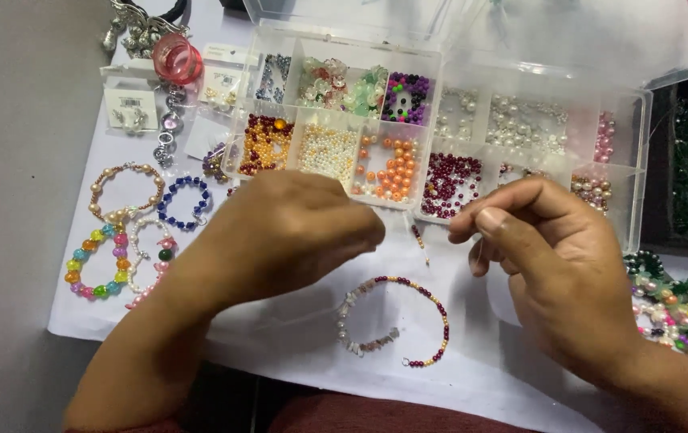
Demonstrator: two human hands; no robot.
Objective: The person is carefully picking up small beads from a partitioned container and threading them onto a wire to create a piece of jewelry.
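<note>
So the person has both hands up over the desk (472,361), just in front of the clear bead organizer (440,120). The left hand (280,232) is curled closed with its fingertips bunched toward the right; what it's gripping is hidden behind the knuckles, so can't tell. The right hand (544,248) has thumb and forefinger pressed together, apparently pinching a thin thread, too fine to be sure.

Between the two hands hangs a short beaded strand (420,243), a few dark red and gold beads. Its long axis runs steeply, the top end leaning toward the left hand and the lower end pointing down at the half-finished bracelet (396,321) lying just below both hands.

Risk-wise: if that pinch loosens, the beads could probably slide off the free end and scatter. A left-hand bump could also knock the organizer's open compartments.
</note>
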